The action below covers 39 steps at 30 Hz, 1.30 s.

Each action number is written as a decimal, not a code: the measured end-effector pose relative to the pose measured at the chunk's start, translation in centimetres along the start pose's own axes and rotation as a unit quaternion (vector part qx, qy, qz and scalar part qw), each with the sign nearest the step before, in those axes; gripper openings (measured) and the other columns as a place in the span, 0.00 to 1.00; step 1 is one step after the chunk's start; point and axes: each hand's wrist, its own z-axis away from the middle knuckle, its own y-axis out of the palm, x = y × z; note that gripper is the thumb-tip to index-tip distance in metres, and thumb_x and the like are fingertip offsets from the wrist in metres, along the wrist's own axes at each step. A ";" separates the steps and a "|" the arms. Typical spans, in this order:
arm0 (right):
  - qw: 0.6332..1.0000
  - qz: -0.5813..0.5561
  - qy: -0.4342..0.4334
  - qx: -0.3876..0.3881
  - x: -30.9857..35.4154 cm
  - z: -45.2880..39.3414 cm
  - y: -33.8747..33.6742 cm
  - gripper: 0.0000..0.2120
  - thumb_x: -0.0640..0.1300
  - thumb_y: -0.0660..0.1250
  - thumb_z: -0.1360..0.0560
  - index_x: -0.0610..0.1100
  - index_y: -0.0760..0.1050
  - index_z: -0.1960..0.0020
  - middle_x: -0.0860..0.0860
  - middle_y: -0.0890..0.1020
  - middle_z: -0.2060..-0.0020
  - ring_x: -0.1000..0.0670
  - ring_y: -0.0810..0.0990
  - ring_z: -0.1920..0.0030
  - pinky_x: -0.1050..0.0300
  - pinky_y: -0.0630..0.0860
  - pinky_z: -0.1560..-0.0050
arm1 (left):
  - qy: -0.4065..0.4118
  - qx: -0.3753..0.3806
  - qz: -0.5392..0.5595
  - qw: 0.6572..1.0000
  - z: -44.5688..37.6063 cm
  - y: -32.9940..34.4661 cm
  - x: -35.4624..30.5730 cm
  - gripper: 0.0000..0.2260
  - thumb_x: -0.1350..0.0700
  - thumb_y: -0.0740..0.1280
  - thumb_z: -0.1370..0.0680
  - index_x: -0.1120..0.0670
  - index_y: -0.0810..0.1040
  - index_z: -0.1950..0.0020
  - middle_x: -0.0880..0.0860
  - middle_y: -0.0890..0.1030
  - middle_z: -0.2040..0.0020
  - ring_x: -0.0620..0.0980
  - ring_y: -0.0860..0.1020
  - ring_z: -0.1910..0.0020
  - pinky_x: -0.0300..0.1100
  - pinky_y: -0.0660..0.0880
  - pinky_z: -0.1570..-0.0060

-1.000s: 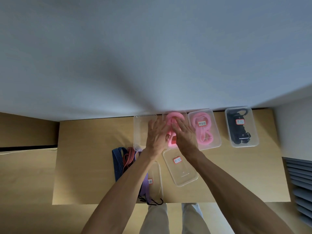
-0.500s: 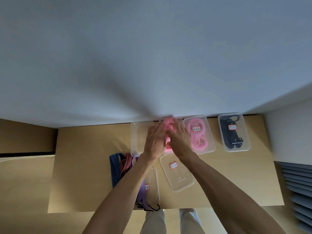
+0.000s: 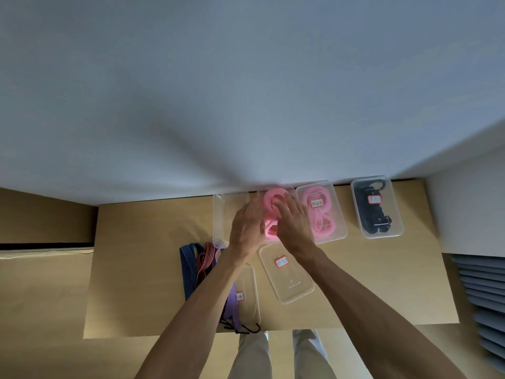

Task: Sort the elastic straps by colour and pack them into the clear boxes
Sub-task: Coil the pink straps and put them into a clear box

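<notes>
A coiled bright pink strap (image 3: 273, 199) lies in an open clear box at the back of the table. My left hand (image 3: 246, 228) and my right hand (image 3: 293, 225) both rest flat on it, fingers spread, pressing it down. To its right a lidded box (image 3: 321, 212) holds a paler pink strap. Further right another lidded box (image 3: 377, 207) holds a black strap. An empty clear box (image 3: 224, 214) stands on the left. Loose blue, red and purple straps (image 3: 202, 266) lie near the left, partly under my left forearm.
Two loose clear lids with red-edged labels lie nearer me: one (image 3: 285, 273) in the middle, one (image 3: 247, 294) by the purple strap. The wooden table (image 3: 142, 269) ends at a white wall behind the boxes. A slatted grey unit (image 3: 481, 296) stands on the right.
The camera view shifted slightly. My hands stayed on the pink strap and slid a little, still pressing it into the box.
</notes>
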 end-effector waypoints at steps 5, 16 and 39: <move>0.971 -0.129 0.137 -0.149 0.6 3.7 -1.0 0.12 0.30 0.66 0.28 0.39 0.80 0.47 0.42 0.83 0.49 0.39 0.82 0.54 0.45 0.81 0.58 | -0.086 -0.086 0.057 0.991 3.7 -0.2 -1.7 0.06 0.68 0.66 0.25 0.60 0.82 0.54 0.56 0.81 0.58 0.53 0.79 0.67 0.49 0.79 0.68; 0.915 -0.149 0.352 0.129 -1.5 9.3 2.9 0.18 0.36 0.64 0.28 0.40 0.74 0.38 0.42 0.80 0.43 0.40 0.78 0.43 0.54 0.72 0.46 | -0.421 0.137 0.172 0.880 8.3 5.7 -4.0 0.21 0.57 0.68 0.23 0.62 0.73 0.31 0.61 0.77 0.36 0.60 0.75 0.35 0.47 0.71 0.38; 0.920 -0.234 0.289 -0.124 -0.7 0.4 -3.8 0.13 0.34 0.62 0.22 0.40 0.79 0.41 0.44 0.82 0.62 0.45 0.80 0.63 0.57 0.77 0.63 | -0.294 -0.145 0.246 0.912 -1.6 -1.5 -5.6 0.10 0.61 0.67 0.25 0.55 0.82 0.45 0.52 0.81 0.49 0.48 0.79 0.51 0.46 0.79 0.47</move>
